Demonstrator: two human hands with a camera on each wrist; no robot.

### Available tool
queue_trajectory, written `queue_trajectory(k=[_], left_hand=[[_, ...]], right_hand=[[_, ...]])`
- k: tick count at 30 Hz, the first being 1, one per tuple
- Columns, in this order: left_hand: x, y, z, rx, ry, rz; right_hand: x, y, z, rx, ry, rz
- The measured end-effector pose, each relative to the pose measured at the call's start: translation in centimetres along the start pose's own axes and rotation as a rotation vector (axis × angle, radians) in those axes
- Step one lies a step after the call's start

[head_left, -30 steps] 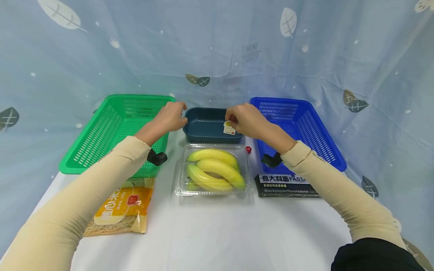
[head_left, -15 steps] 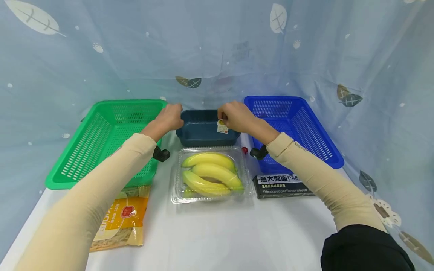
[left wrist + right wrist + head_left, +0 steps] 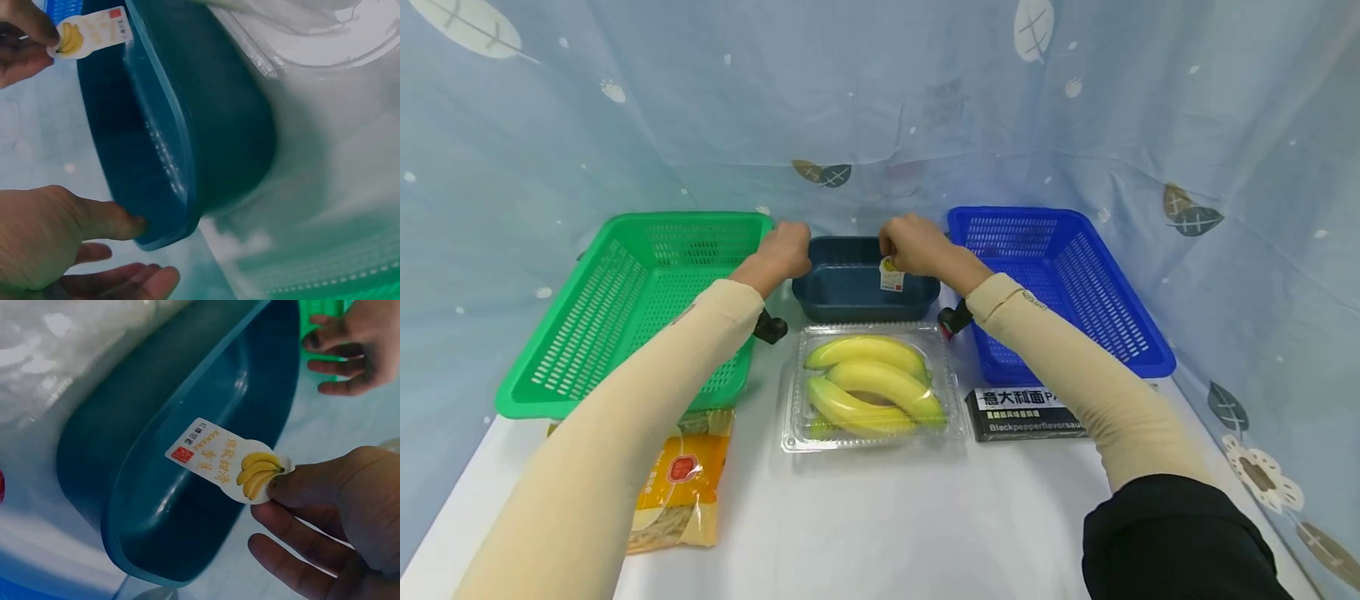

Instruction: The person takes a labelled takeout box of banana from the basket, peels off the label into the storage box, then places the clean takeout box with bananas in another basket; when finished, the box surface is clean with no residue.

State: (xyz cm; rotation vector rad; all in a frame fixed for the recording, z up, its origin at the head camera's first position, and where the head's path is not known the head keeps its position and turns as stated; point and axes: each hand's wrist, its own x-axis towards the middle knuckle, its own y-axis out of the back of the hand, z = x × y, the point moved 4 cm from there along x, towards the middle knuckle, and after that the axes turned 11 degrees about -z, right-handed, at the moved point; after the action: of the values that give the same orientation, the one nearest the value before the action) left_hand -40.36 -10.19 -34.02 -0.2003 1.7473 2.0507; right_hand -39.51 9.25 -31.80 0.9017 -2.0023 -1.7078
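Observation:
My right hand (image 3: 917, 246) pinches a small white label (image 3: 228, 462) between thumb and fingers. The label has bananas and yellow writing on it, plus a red square. It hangs over the dark teal tub (image 3: 857, 287), at the tub's right part. At the tub's left end is my left hand (image 3: 81, 244); its thumb lies at the rim and its other fingers are loosely spread outside, holding nothing. Whether the thumb presses the rim, I cannot tell. In front of the tub sits a clear plastic box (image 3: 797, 417) with several bananas (image 3: 880, 383) inside.
A green basket (image 3: 587, 333) stands left and a blue basket (image 3: 1120, 300) right. An orange noodle packet (image 3: 681, 483) lies front left, partly under the left sleeve. A black pasta box (image 3: 1022, 423) lies front right. Near the right wrist is a small red object (image 3: 2, 487).
The head view has shifted a little. My left hand has come closer to the tub's left rim. Relative to the tub, the right hand and the label have moved slightly left.

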Motion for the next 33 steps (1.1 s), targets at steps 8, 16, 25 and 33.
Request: queue_trajectory(k=[8, 16, 25, 33], left_hand=[[0.9, -0.3, -0.4, -0.053, 0.034, -0.074], [1.6, -0.6, -0.7, -0.074, 0.084, -0.12], [2.2, -0.8, -0.7, -0.074, 0.082, -0.094], [2.4, -1.0, -1.1, -0.058, 0.103, -0.087]], right_hand=[[3.1, -1.7, 1.7, 0.057, -0.085, -0.117], [5.6, -2.7, 2.9, 0.024, -0.135, -0.169], [6.9, -3.6, 3.7, -0.183, -0.142, -0.142], [7.8, -4.2, 3.8, -0.265, -0.135, -0.139]])
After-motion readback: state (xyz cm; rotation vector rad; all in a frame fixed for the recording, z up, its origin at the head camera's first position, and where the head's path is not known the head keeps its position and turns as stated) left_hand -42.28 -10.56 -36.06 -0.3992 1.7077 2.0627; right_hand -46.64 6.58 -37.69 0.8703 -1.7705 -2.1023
